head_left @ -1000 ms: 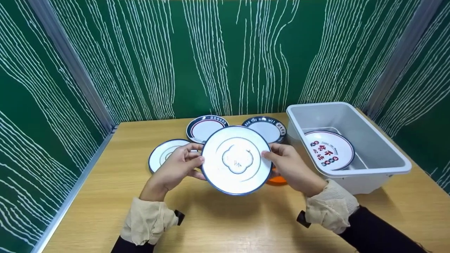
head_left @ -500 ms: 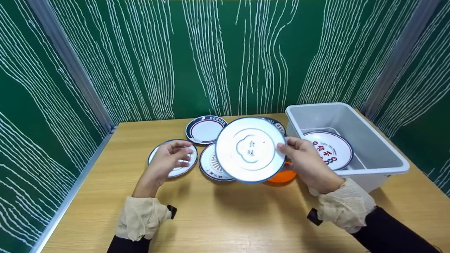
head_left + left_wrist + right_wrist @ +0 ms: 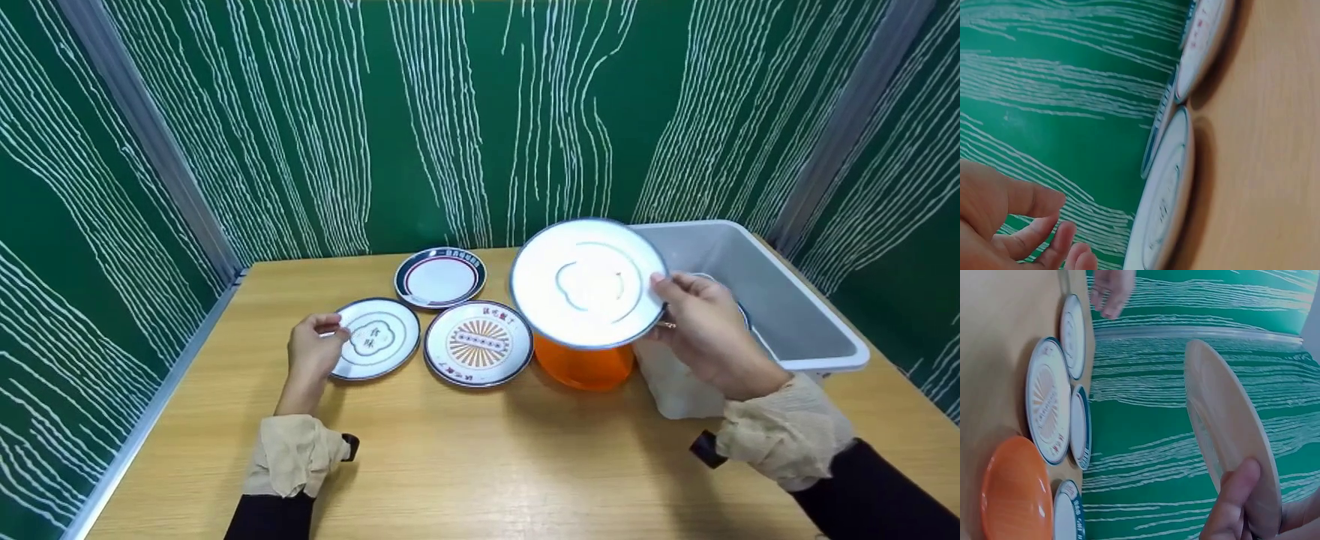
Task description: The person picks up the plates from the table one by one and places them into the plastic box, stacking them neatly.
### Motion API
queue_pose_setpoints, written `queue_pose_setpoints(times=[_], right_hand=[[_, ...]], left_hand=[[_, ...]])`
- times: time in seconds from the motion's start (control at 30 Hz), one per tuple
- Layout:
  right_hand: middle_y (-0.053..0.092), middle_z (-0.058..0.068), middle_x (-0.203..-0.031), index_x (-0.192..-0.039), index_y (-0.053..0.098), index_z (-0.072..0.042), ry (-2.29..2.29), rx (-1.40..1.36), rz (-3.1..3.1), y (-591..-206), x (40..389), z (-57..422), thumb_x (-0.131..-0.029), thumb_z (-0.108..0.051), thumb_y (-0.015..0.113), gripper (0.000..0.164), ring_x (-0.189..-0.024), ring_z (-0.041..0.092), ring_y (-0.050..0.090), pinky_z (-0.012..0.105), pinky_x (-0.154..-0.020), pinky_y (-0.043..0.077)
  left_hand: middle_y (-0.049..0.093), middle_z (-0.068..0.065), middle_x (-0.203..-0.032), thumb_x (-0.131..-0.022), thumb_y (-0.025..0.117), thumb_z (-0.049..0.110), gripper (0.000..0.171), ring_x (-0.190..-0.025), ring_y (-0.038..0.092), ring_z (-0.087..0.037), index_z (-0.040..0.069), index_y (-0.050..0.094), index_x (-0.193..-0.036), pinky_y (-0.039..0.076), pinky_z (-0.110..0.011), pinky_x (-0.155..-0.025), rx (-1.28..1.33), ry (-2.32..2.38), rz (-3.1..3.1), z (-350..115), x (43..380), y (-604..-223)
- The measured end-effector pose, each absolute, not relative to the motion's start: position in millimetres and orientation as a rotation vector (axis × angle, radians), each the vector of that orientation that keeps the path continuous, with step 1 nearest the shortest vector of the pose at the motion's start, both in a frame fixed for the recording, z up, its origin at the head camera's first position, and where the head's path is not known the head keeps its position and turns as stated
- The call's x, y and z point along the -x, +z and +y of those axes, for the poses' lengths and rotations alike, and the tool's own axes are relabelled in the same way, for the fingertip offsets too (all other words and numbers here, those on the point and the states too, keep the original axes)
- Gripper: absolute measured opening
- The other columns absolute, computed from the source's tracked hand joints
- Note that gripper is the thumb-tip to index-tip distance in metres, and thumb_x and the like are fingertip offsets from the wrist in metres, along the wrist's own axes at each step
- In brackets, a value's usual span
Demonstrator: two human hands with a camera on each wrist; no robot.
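Observation:
My right hand (image 3: 709, 322) pinches the rim of a white plate (image 3: 589, 285) with a thin blue edge and holds it up, tilted, over an orange dish (image 3: 585, 371) and beside the grey tub. The right wrist view shows the underside of this held plate (image 3: 1230, 405). My left hand (image 3: 315, 349) holds nothing, its fingers loosely bent. It hovers by a matching plate (image 3: 379, 356) that has a flower outline and characters at its centre. In the left wrist view, the left hand (image 3: 1022, 225) is apart from the flower-outline plate (image 3: 1165, 208).
A sunburst-patterned plate (image 3: 480, 345) lies mid-table, with a dark-rimmed plate (image 3: 441, 279) behind. Another dark-rimmed plate (image 3: 1066, 517) shows in the right wrist view, hidden from the head. The grey tub (image 3: 836, 361) stands right. Green panels enclose the table (image 3: 465, 465).
My left hand has let go of the held plate and moved left and down. The right hand has carried the plate right and up toward the tub, uncovering the sunburst plate.

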State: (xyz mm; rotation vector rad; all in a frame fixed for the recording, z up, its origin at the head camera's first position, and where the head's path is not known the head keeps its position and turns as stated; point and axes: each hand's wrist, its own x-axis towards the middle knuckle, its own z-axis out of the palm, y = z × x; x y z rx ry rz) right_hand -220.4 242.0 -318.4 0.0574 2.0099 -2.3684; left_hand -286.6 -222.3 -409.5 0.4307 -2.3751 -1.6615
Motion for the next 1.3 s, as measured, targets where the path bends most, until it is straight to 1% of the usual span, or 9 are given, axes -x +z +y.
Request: queue_pose_setpoints(times=[0.13, 0.23, 0.43, 0.63, 0.73, 0.87, 1.07, 1.2, 1.3], right_hand=[[0.06, 0.003, -0.099, -0.128, 0.048, -0.004, -2.471, -0.12, 1.915, -314.9, 222.4, 258.6, -0.109, -0.027, 0.049, 0.03, -0.082, 0.013, 0.06, 0.026, -0.067, 0.057], [0.062, 0.002, -0.101, -0.131, 0.049, -0.008, -2.544, -0.191, 1.874, -315.2, 224.0, 271.3, -0.109, -0.031, 0.047, 0.031, -0.085, 0.013, 0.06, 0.026, -0.07, 0.057], [0.071, 0.001, -0.101, -0.141, 0.046, -0.012, -2.74, -0.367, 1.723, -320.0, 228.2, 299.3, -0.108, -0.037, 0.044, 0.041, -0.085, 0.012, 0.064, 0.026, -0.068, 0.056], [0.063, -0.003, -0.115, -0.16, 0.03, -0.024, -2.765, -0.734, 1.664, -321.9, 232.6, 321.1, -0.106, -0.049, 0.038, 0.06, -0.092, 0.008, 0.063, 0.025, -0.07, 0.056], [0.058, -0.004, -0.119, -0.16, 0.029, -0.025, -2.725, -0.877, 1.678, -323.8, 234.1, 328.0, -0.105, -0.052, 0.034, 0.062, -0.094, 0.007, 0.061, 0.024, -0.07, 0.056], [0.058, -0.004, -0.118, -0.161, 0.025, -0.026, -2.698, -0.951, 1.653, -325.8, 236.1, 336.9, -0.104, -0.053, 0.032, 0.063, -0.094, 0.005, 0.063, 0.025, -0.072, 0.058], [0.069, -0.004, -0.087, -0.163, 0.021, -0.026, -2.607, -0.968, 1.668, -326.3, 243.5, 347.1, -0.106, -0.05, 0.03, 0.063, -0.082, 0.008, 0.069, 0.026, -0.069, 0.06], [0.068, -0.004, -0.086, -0.164, 0.019, -0.024, -2.489, -0.982, 1.767, -328.4, 250.4, 351.4, -0.108, -0.046, 0.029, 0.061, -0.081, 0.008, 0.067, 0.026, -0.068, 0.059], [0.065, -0.001, -0.084, -0.157, 0.033, -0.022, -2.419, -0.973, 1.862, -331.9, 256.4, 352.0, -0.11, -0.041, 0.029, 0.051, -0.077, 0.01, 0.065, 0.027, -0.066, 0.06]], left_hand=[[0.052, -0.023, -0.14, -0.095, 0.059, -0.001, 0.038, -0.135, 0.044, -0.037, -0.004, 0.056, -0.133, 0.039, -0.043, -0.113, -0.521, -1.621, -2.417, -233.5, 289.6, -416.8], [0.045, -0.022, -0.15, -0.095, 0.059, -0.001, 0.046, -0.144, 0.034, -0.038, -0.001, 0.051, -0.14, 0.031, -0.046, -0.12, -0.58, -1.581, -2.496, -240.9, 291.5, -420.8], [0.029, -0.029, -0.155, -0.095, 0.06, -0.002, 0.067, -0.143, 0.03, -0.042, 0.0, 0.029, -0.155, 0.036, -0.048, -0.117, -0.599, -1.596, -2.636, -249.4, 293.8, -427.4], [0.029, -0.036, -0.154, -0.096, 0.055, -0.004, 0.073, -0.144, 0.031, -0.045, -0.008, 0.016, -0.157, 0.036, -0.049, -0.118, -0.594, -1.692, -2.61, -255.7, 293.8, -432.4], [0.029, -0.035, -0.155, -0.096, 0.053, -0.005, 0.07, -0.145, 0.03, -0.044, -0.012, 0.019, -0.156, 0.036, -0.046, -0.118, -0.621, -1.741, -2.586, -258.2, 293.7, -434.5], [0.035, -0.032, -0.153, -0.096, 0.053, -0.005, 0.062, -0.143, 0.035, -0.04, -0.014, 0.029, -0.152, 0.04, -0.044, -0.116, -0.649, -1.759, -2.59, -261.3, 293.5, -435.0], [0.041, -0.029, -0.151, -0.094, 0.055, -0.008, 0.059, -0.14, 0.039, -0.037, -0.012, 0.036, -0.15, 0.041, -0.044, -0.115, -0.705, -1.773, -2.559, -262.4, 295.0, -436.6], [0.043, -0.027, -0.15, -0.095, 0.055, -0.008, 0.058, -0.14, 0.04, -0.036, -0.01, 0.038, -0.15, 0.041, -0.043, -0.115, -0.739, -1.766, -2.555, -260.6, 297.1, -438.1], [0.046, -0.026, -0.147, -0.095, 0.055, -0.007, 0.057, -0.137, 0.042, -0.035, -0.01, 0.04, -0.15, 0.041, -0.043, -0.115, -0.746, -1.745, -2.568, -260.7, 297.9, -438.2]])
